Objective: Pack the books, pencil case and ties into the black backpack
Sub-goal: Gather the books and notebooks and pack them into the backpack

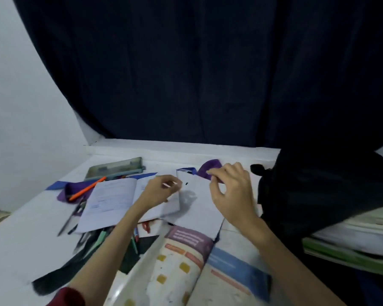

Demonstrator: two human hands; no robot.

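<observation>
colourful open book nearest, cut off below | left hand curled, grasp unclear | right hand pinches purple tie | black backpack right of it, blurred

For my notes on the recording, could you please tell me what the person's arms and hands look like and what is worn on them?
Both forearms are bare. The left arm shows the edge of a dark red sleeve near the elbow at the bottom of the frame. The right arm shows no sleeve in view. The left hand and right hand are bare, with no gloves; rings or a watch are not visible.
</observation>
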